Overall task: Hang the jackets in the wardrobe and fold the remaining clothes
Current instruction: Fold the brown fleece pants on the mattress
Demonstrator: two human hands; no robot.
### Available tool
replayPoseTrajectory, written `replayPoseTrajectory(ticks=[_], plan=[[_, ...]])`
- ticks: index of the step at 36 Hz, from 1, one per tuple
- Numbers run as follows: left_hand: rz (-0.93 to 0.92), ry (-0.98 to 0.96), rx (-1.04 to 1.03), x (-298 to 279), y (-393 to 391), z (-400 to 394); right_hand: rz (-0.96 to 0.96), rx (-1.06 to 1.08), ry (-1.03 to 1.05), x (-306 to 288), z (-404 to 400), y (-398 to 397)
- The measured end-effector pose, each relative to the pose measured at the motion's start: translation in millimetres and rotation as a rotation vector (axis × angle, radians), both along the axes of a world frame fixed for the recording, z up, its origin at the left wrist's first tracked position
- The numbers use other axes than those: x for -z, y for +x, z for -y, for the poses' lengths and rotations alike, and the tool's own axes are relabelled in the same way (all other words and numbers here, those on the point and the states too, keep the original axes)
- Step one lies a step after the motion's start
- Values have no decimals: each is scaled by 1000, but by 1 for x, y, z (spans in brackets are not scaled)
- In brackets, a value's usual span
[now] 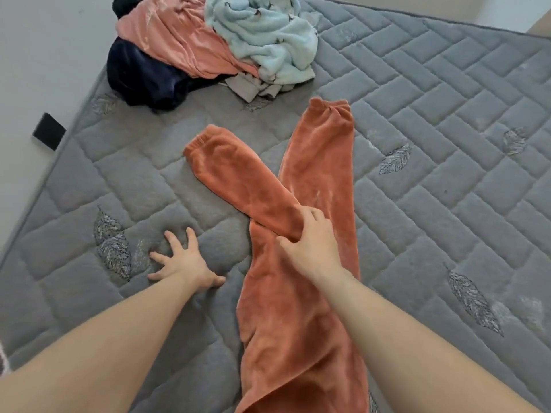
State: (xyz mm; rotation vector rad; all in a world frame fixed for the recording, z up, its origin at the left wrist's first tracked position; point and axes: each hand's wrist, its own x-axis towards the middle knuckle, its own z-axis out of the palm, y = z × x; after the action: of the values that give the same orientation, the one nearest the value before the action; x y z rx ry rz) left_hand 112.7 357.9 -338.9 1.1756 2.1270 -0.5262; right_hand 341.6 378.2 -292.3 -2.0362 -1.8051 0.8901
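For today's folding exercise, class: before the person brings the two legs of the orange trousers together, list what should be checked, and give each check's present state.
1. Right hand has a grip on the upper leg of the orange trousers: ok, fingers curl round the fabric where the legs cross.
2. Legs aligned: not ok, they cross and the cuffs lie apart.
3. Left hand free to help: ok, it rests spread on the mattress and holds nothing.
4. Room for folding: ok, the clothes pile lies well beyond the cuffs.
5. Waistband flat: cannot tell, it is out of view.
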Motion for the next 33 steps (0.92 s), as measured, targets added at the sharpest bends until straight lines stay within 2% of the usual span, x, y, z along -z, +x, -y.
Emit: replayPoseTrajectory(ticks=[4,8,9,12,14,17,19,21,23,28,31,33], plan=[[-23,8,5,8,-3,-6,149,-130,-20,19,-31,-34],[-39,35,9,18,-5,-7,276,-126,-28,33,-48,-44],[-40,37,10,20,-5,-7,213,-80,10,33,-53,-44],[-47,35,15,25,-5,-9,-288,177,89,23,-70,-35],[-56,33,20,26,-4,-9,-505,401,175,9,-84,-18],[-73,11,23,25,-2,-12,-516,738,177,-1,-107,23],[-75,-6,4,24,-1,-16,-394,847,84,2,-111,54],[-70,-16,-16,25,0,-21,-243,869,-100,10,-107,78],[-74,-11,-26,28,1,-23,-138,767,-202,17,-102,90],[-86,0,-28,30,1,-23,137,263,59,20,-115,82],[-86,9,-21,30,2,-23,321,-124,70,24,-127,67],[-93,11,-10,30,2,-23,436,-266,51,29,-133,58]])
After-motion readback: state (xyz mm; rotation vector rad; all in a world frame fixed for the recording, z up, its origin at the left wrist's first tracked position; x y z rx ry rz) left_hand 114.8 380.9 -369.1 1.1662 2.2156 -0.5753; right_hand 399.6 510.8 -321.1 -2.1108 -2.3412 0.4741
